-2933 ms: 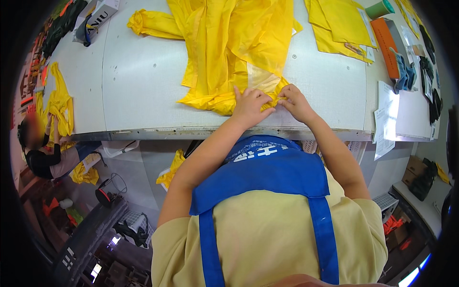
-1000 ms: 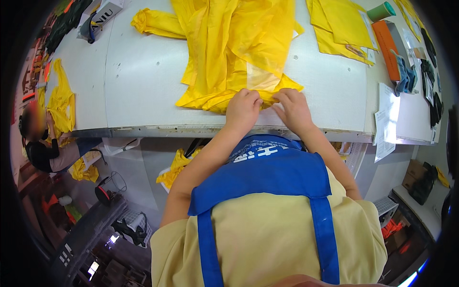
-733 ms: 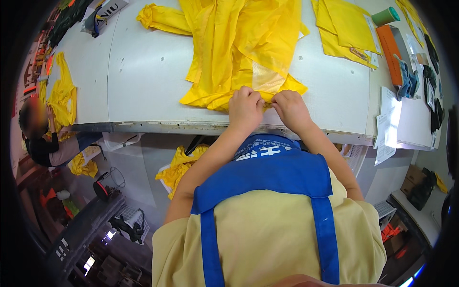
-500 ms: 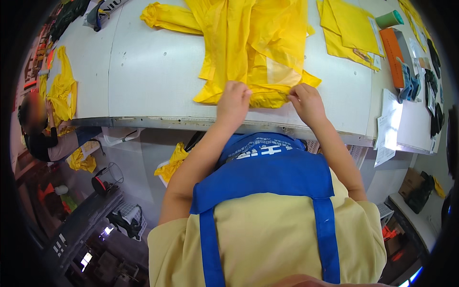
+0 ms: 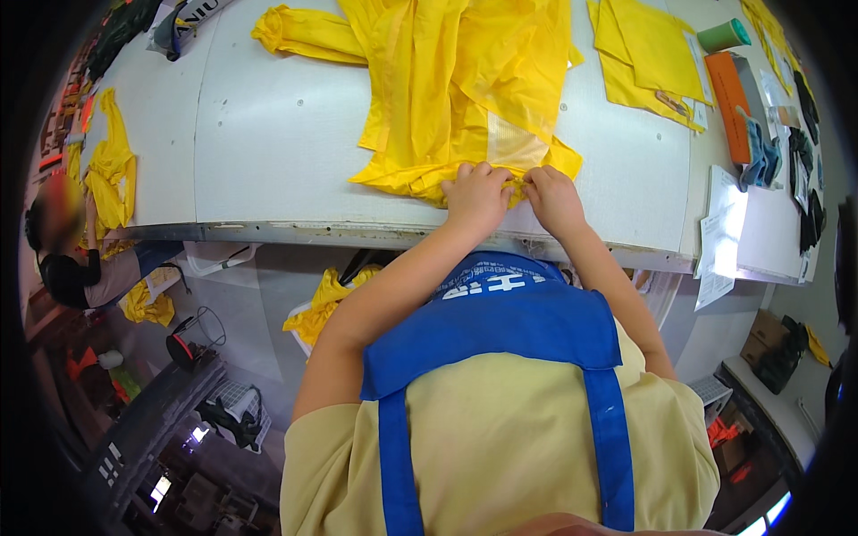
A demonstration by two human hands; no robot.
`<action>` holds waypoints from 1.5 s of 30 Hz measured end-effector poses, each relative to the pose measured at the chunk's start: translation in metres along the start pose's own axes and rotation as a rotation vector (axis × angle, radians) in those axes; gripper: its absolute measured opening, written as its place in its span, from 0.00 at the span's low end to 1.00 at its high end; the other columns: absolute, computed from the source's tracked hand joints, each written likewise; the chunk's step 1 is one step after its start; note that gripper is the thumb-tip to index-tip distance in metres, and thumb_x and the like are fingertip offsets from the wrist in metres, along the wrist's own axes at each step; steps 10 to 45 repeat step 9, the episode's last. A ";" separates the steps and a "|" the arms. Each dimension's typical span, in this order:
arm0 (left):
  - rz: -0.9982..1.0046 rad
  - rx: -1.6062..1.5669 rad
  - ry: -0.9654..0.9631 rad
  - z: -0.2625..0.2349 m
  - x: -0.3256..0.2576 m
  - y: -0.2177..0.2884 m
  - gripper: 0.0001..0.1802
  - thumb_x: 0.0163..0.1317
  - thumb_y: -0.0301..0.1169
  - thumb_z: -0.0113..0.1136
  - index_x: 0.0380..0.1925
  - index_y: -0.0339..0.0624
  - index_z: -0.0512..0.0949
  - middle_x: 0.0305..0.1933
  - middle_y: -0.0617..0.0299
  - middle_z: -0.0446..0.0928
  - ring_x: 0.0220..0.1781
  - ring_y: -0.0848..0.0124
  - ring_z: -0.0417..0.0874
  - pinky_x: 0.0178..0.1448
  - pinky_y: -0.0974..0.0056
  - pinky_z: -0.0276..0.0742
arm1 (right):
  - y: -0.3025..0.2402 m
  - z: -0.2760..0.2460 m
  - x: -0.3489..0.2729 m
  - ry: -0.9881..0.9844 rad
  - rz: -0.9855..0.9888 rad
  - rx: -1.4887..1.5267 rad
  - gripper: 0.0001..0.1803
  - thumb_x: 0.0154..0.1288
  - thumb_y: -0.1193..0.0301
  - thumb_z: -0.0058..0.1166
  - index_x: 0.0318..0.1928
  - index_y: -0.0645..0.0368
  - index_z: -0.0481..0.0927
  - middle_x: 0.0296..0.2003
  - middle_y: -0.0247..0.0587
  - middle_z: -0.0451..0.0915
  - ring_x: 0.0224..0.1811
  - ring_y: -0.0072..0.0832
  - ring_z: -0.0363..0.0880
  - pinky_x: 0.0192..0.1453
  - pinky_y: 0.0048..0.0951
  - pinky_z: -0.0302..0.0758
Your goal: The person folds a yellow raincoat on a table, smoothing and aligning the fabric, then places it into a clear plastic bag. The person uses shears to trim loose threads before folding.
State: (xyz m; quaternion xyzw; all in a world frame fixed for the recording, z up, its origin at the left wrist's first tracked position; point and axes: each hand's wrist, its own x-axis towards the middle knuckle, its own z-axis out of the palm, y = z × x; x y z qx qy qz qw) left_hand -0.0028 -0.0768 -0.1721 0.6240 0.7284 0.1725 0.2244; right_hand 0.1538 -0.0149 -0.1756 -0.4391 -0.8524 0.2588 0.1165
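Note:
A yellow jacket (image 5: 429,98) of thin, shiny fabric lies spread on the white table, one sleeve stretched out to the far left. Its near edge is gathered close to the table's front. My left hand (image 5: 480,196) is closed on that edge, fingers curled over the cloth. Right beside it, my right hand (image 5: 551,198) pinches the same edge, thumb and fingers together. Between the two hands only a short bit of bunched fabric shows. A pale, see-through patch (image 5: 514,138) lies on the jacket just beyond my hands.
Folded yellow garments (image 5: 652,62), a green roll (image 5: 724,36) and an orange box (image 5: 728,103) lie to the right. Paper sheets (image 5: 718,241) hang over the table's front edge. At far left another person (image 5: 67,241) handles yellow cloth. A bin with yellow fabric (image 5: 326,304) stands below.
My left hand has moved right along the jacket's edge, close to my right hand. The gap between them has narrowed, and the edge on the left is let go.

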 end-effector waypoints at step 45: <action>-0.146 -0.345 -0.244 0.010 0.013 -0.020 0.18 0.45 0.41 0.70 0.38 0.53 0.82 0.47 0.70 0.79 0.53 0.63 0.71 0.53 0.46 0.59 | -0.004 -0.005 -0.005 0.012 0.034 0.270 0.07 0.57 0.75 0.56 0.36 0.62 0.77 0.33 0.47 0.78 0.38 0.43 0.77 0.43 0.38 0.74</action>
